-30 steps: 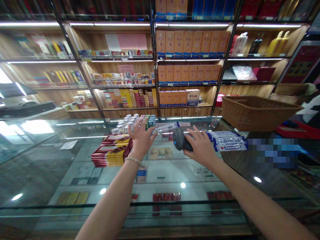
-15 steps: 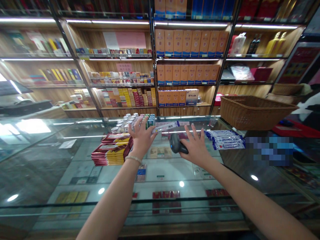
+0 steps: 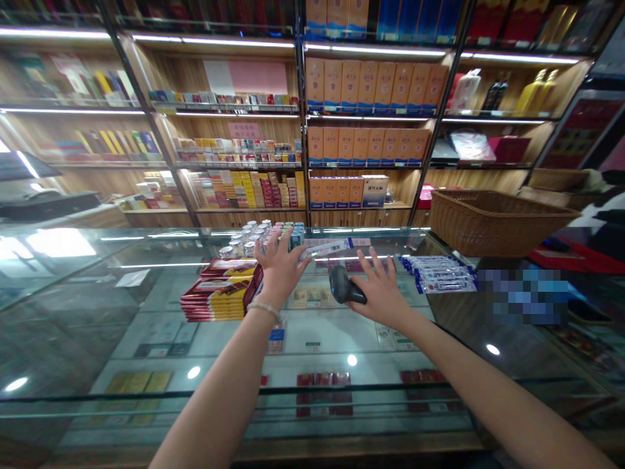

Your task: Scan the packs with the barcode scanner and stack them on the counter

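My left hand [image 3: 279, 268] is stretched over the glass counter [image 3: 122, 332] with its fingers spread. It hovers at a cluster of small capped bottles [image 3: 243, 240], and its thumb is by the end of a long white carton [image 3: 328, 248]. My right hand [image 3: 383, 293] has its fingers fanned out. The thumb side of this hand rests on a dark grey barcode scanner [image 3: 342, 286] that lies on the glass. A stack of red and yellow cartons [image 3: 219, 293] sits just left of my left wrist.
Blue and white packets [image 3: 439, 273] lie to the right of the scanner. A wicker basket [image 3: 493, 221] stands at the counter's right end. Shelves of boxed goods [image 3: 371, 85] line the wall behind. More packs show under the glass.
My right hand went from a grip round the scanner to spread fingers, and the scanner dropped lower onto the glass. My left hand has hardly moved.
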### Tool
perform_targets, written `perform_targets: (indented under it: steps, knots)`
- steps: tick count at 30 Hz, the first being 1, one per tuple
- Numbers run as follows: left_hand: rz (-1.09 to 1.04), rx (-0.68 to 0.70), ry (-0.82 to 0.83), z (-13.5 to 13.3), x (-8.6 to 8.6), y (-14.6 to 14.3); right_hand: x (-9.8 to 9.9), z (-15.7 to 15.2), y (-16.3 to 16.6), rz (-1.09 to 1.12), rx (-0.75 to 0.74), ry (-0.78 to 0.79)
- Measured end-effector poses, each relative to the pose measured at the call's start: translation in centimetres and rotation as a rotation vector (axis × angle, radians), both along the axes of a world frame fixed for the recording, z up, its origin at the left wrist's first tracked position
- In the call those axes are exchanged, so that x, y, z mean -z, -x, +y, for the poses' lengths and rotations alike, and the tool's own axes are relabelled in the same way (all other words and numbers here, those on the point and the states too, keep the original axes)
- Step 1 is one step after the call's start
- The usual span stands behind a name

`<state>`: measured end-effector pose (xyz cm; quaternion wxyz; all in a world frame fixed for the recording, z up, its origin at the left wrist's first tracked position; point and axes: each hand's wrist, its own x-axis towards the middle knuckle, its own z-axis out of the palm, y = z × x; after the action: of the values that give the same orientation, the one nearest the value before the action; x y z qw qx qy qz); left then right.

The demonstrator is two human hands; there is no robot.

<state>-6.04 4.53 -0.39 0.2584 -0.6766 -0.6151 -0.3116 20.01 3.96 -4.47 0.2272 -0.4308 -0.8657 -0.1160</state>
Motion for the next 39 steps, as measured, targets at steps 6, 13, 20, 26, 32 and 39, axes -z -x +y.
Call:
perform_targets:
  steps: [6,13,20,26,32,39]
  knots:
    - [0.037,0.001,-0.015,0.0,0.1,0.0,-0.4,0.3,-0.3,-0.05,0.014,0.072]
    - [0.064,0.021,-0.028,-0.3,-0.2,-0.5,-2.9,3.2,-1.3,0.128,0.092,0.044]
    - [0.08,0.112,0.005,-1.3,-0.9,-2.4,-2.2,5.1,-1.9,0.337,0.087,-0.272]
    - [0.08,0.149,-0.001,-1.5,-0.9,-3.1,-1.4,4.6,-2.1,0.24,0.121,-0.309]
    - [0.103,0.184,0.022,-2.0,-1.3,-4.0,-1.8,4.2,-2.3,0.186,0.072,-0.39]
    - [0.104,0.221,0.046,-2.0,-1.0,-4.3,-1.6,4.2,-2.6,0.225,0.063,-0.382]
